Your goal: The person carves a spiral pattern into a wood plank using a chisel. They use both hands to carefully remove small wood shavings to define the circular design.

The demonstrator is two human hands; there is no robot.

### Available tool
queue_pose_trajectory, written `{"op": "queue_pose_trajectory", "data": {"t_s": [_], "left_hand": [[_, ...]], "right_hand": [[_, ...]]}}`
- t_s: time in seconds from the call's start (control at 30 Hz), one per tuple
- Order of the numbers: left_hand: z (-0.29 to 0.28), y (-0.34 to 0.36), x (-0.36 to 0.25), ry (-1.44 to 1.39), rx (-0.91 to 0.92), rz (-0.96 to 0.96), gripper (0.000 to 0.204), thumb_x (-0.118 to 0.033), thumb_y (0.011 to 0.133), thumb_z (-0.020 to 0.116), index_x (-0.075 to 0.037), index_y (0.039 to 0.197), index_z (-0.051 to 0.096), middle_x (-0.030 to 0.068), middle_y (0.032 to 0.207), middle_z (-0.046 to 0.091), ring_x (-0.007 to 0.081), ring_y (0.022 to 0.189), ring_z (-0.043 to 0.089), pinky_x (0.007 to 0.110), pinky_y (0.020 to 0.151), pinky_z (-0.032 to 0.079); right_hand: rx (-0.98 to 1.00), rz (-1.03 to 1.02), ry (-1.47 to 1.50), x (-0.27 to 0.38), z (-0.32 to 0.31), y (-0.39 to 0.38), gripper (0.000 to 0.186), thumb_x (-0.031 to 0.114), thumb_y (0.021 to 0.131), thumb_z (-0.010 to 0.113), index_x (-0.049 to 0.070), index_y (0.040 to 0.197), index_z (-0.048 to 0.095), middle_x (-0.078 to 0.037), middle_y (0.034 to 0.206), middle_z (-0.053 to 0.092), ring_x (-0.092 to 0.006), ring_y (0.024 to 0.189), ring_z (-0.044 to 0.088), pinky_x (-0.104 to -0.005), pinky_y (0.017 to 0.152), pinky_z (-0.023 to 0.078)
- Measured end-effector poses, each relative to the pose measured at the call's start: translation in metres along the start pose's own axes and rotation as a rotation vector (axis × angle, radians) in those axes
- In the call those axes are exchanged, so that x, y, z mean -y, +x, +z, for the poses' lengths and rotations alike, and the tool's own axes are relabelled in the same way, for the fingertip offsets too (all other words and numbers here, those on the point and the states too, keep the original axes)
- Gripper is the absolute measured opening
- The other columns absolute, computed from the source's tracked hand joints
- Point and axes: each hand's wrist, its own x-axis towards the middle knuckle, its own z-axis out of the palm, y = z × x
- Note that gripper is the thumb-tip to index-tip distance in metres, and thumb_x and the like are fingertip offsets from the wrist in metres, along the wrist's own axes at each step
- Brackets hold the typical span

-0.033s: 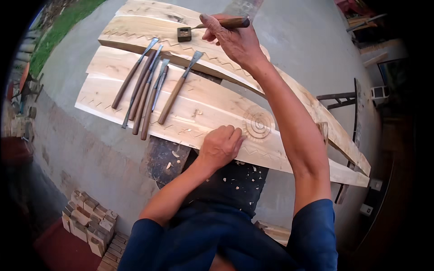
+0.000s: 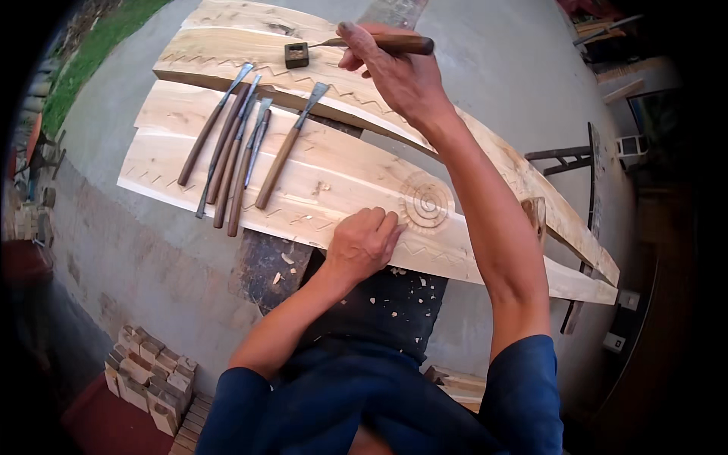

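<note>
My right hand (image 2: 402, 76), raised over the far board, grips a carving chisel (image 2: 406, 44) by its dark wooden handle. Its thin metal shaft points left, the tip at a small dark square block (image 2: 296, 54) with a hollow top. My left hand (image 2: 362, 241) rests closed on the near edge of the pale board (image 2: 334, 163), beside a carved spiral rosette (image 2: 426, 203); anything under its curled fingers is hidden. Several wooden-handled chisels (image 2: 227, 155) lie side by side on this board, left of that hand. Another chisel (image 2: 284, 155) with a lighter handle lies just right of them.
Beyond a gap lies a second long board (image 2: 235, 53) with a zigzag line cut along it. A dark support (image 2: 277, 265) sprinkled with wood chips stands beneath the near board. Stacked wooden blocks (image 2: 148, 371) sit at the lower left, and a dark metal frame (image 2: 561, 158) at the right.
The view has shifted slightly, so the boards appear further left. The chisel's handle end has swung a little right and down in my right hand; its tip remains by the dark block.
</note>
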Motion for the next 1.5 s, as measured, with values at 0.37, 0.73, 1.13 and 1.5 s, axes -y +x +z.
{"op": "queue_pose_trajectory", "data": {"t_s": [0.37, 0.73, 1.13, 1.5], "left_hand": [[0.013, 0.008, -0.058, -0.384, 0.103, 0.478, 0.05, -0.026, 0.096, 0.086, -0.001, 0.136, 0.069, 0.0166, 0.119, 0.074, 0.0352, 0.107, 0.076, 0.047, 0.094, 0.065], [0.109, 0.044, -0.08, -0.471, 0.374, 0.869, 0.039, -0.037, 0.098, 0.074, -0.004, 0.119, 0.071, -0.0033, 0.085, 0.053, 0.0124, 0.072, 0.059, 0.029, 0.058, 0.046], [0.112, 0.048, -0.077, -0.646, 0.48, 0.869, 0.04, -0.046, 0.103, 0.069, -0.012, 0.086, 0.059, -0.001, 0.08, 0.05, 0.0151, 0.065, 0.056, 0.032, 0.053, 0.043], [0.113, 0.045, -0.074, -0.652, 0.631, 0.774, 0.045, -0.051, 0.103, 0.069, -0.01, 0.086, 0.059, 0.0013, 0.075, 0.053, 0.0191, 0.062, 0.061, 0.036, 0.053, 0.05]], "right_hand": [[-0.409, 0.359, -0.081, 0.036, -0.101, -0.393, 0.061, 0.042, 0.113, 0.059, -0.014, 0.133, 0.072, -0.027, 0.107, 0.082, -0.0324, 0.095, 0.081, -0.0422, 0.094, 0.063], [-0.485, 0.679, 0.273, 0.055, -0.153, -0.511, 0.069, 0.057, 0.112, 0.066, -0.005, 0.142, 0.065, -0.026, 0.113, 0.076, -0.035, 0.091, 0.078, -0.0471, 0.084, 0.065], [-0.049, 0.705, -0.406, 0.069, -0.139, -0.432, 0.045, -0.007, 0.09, 0.081, -0.005, 0.135, 0.076, -0.028, 0.118, 0.081, -0.0411, 0.096, 0.084, -0.0408, 0.081, 0.065], [-0.081, 0.725, -0.341, 0.072, -0.138, -0.416, 0.044, -0.011, 0.089, 0.079, -0.002, 0.133, 0.079, -0.026, 0.11, 0.082, -0.0365, 0.092, 0.084, -0.0379, 0.077, 0.065]]}}
